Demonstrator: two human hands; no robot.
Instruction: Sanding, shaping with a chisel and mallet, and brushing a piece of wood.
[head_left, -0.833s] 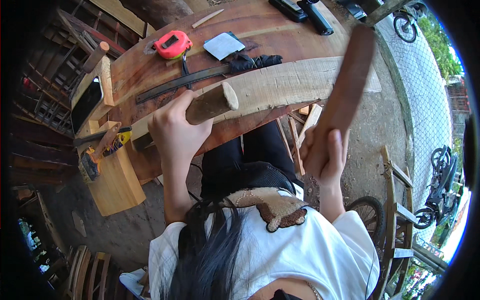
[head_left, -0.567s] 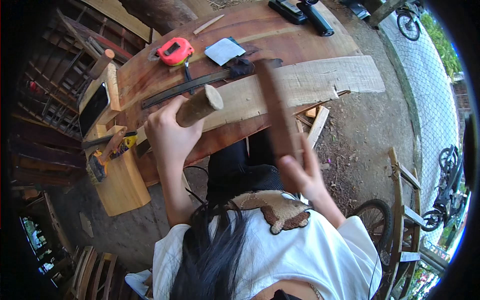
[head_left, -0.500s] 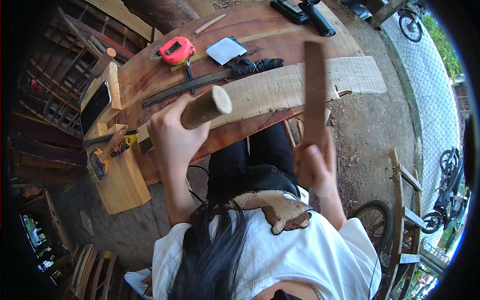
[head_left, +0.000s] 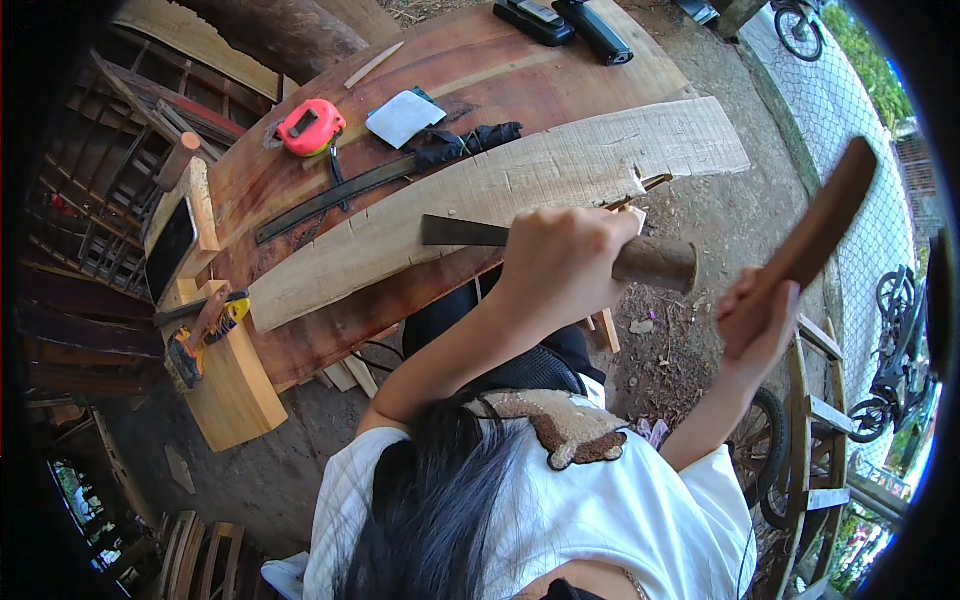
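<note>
Chisel (head_left: 462,232) in the left hand (head_left: 565,262), which is closed tight round its thick wooden handle (head_left: 658,264); blade points left, over near side of the pale plank (head_left: 480,195); can't tell if it touches. Right hand (head_left: 757,315), off right past the table, grips a flat dark wooden bat (head_left: 825,225), tip up & to far right, well apart from the handle. Plank lies lengthwise on the reddish-brown wooden table (head_left: 340,345), right end overhanging, w/ a notch in its near edge toward the right.

Just far of plank: long dark blade (head_left: 340,198) w/ black-wrapped grip. Farther: pinkish-red tape measure (head_left: 312,128) at left, folded pale sheet (head_left: 405,120) to its right, thin wooden stick (head_left: 373,65) behind; 2 black devices (head_left: 593,32) near far edge.

Left side: phone (head_left: 172,250) propped vs. wood, then nearer a light wood block (head_left: 235,390) w/ wood-handled tool (head_left: 210,315) by it. Bkgd right: bike wheel (head_left: 765,440), ladder-like frame (head_left: 828,415), mesh fence (head_left: 800,110), parked motorbike (head_left: 893,370).
</note>
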